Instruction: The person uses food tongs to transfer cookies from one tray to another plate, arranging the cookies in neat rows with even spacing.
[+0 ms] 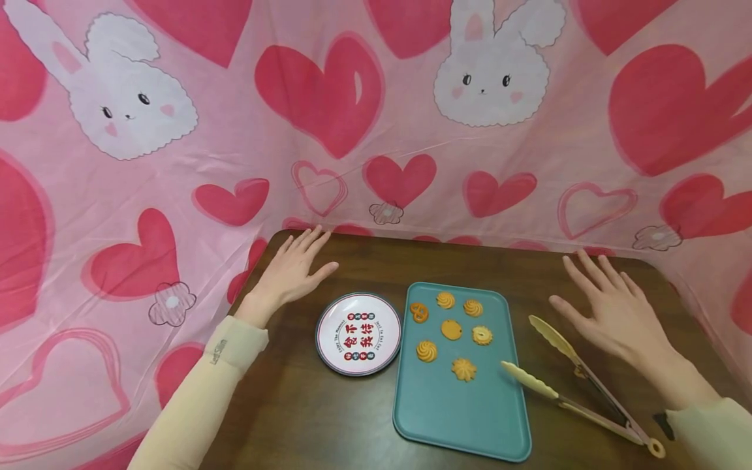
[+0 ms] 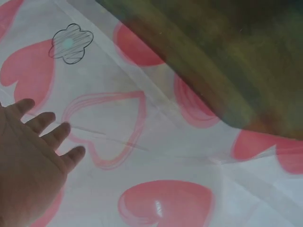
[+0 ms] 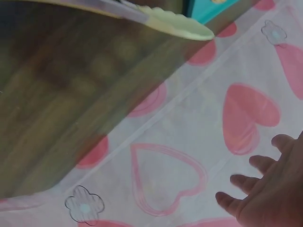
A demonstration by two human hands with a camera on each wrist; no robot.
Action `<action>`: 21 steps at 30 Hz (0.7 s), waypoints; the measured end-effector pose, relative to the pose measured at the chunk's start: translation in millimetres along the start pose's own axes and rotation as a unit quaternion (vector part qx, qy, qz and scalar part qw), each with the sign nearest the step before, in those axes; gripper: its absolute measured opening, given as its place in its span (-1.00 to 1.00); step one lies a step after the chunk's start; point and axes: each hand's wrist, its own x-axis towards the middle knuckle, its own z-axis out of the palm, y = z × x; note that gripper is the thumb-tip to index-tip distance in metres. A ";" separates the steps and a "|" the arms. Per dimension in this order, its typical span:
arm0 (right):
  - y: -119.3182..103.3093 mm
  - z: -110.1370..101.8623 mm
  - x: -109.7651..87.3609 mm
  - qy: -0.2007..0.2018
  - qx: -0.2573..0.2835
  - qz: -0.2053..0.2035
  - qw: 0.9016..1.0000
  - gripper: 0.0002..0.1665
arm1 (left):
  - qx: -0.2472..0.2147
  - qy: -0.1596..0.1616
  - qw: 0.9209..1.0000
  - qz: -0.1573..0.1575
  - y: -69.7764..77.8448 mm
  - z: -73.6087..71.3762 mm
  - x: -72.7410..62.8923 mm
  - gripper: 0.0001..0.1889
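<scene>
My left hand (image 1: 292, 271) is spread with straight fingers over the table's far left corner, holding nothing; a round white plate (image 1: 358, 335) with red characters is nearest to it. My right hand (image 1: 617, 313), fingers also spread, hovers at the right beside a pair of tongs (image 1: 593, 385). The tongs lie spread apart, one pale yellow tip on the edge of a teal tray (image 1: 464, 424). On the tray sit several swirled cookies (image 1: 426, 351), a pretzel (image 1: 419, 312) and a plain round cookie (image 1: 452, 329). Both wrist views show an empty hand against the cloth.
The dark wooden table (image 1: 282, 418) carries everything. A pink cloth (image 1: 411, 130) printed with hearts and rabbits hangs behind it and at both sides. The plate stands close against the tray's left edge. A small dark object (image 1: 664, 424) lies by the right sleeve.
</scene>
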 end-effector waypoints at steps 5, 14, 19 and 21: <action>0.2 6.6 -17.1 0.020 0.039 -0.010 0.999 0.09 | -0.068 0.008 0.998 -0.007 -3.8 13.3 -8.3 -0.24; 3.7 27.2 -48.9 0.037 0.099 -0.022 0.994 0.20 | -0.204 -0.007 0.978 -0.042 -12.6 34.6 -25.5 -0.36; 5.4 39.7 -71.1 0.027 0.123 -0.026 0.992 0.28 | -0.236 -0.032 0.969 -0.062 -11.4 46.5 -31.8 -0.40; 5.6 43.8 -79.0 0.021 0.130 -0.024 0.991 0.32 | -0.234 -0.042 0.969 -0.065 -10.2 50.5 -33.6 -0.41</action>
